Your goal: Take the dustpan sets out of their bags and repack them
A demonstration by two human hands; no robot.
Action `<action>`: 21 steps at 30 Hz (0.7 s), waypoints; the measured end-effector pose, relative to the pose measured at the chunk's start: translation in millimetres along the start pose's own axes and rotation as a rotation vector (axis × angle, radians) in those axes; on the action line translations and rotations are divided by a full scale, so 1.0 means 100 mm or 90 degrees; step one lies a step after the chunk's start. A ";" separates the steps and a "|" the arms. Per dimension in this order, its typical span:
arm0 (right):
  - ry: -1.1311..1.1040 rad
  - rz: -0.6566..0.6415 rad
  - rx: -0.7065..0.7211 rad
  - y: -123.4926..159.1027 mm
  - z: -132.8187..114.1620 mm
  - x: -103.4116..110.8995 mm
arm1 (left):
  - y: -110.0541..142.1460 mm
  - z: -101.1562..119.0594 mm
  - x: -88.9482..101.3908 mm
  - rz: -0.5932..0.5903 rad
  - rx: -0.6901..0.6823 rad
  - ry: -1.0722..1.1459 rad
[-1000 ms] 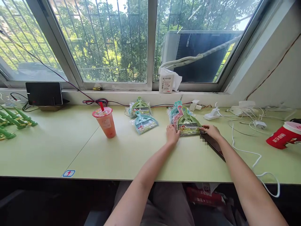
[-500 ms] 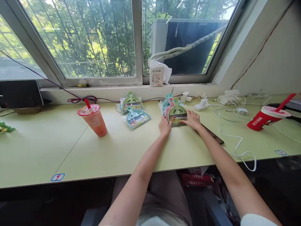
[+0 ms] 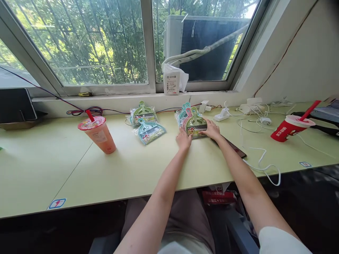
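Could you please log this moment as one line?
left hand: touching wrapped brush sets | right hand: at their right side | phone: under right forearm

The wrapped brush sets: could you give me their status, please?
Left hand and right hand touching green set from either side; pink set behind; dark device partly hidden by right forearm.

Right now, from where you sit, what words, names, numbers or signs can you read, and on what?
None for certain.
Red cup: white characters, too blurred.
Orange drink cup: label too small.
White packet: print too small.
Wrapped dustpan packs: labels too small.
Left desk sticker: red mark, unclear.
Right desk sticker: too small.
Red package below: blurred.
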State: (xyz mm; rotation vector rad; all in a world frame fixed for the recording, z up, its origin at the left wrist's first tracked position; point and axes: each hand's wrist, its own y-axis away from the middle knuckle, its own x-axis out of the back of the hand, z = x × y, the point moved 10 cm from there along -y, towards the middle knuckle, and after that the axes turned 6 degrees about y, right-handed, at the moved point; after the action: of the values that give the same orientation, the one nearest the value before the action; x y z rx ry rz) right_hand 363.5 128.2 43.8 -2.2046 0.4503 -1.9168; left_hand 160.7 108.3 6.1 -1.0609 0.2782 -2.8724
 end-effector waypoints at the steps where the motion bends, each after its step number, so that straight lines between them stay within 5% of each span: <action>1: -0.003 -0.002 0.017 -0.01 0.02 0.02 | -0.01 -0.02 0.00 -0.003 0.010 0.005; 9: -0.073 -0.014 0.054 -0.03 0.42 0.07 | 0.01 -0.02 0.02 -0.019 0.040 0.000; 21: -0.072 -0.040 0.021 0.05 0.42 0.06 | 0.02 -0.02 0.06 -0.002 0.029 0.010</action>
State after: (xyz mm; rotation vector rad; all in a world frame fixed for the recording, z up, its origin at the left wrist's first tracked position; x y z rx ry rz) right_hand 405.2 119.4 41.8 -2.3180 0.3331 -1.8038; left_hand 155.0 105.8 8.5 -1.0329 0.2114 -2.8768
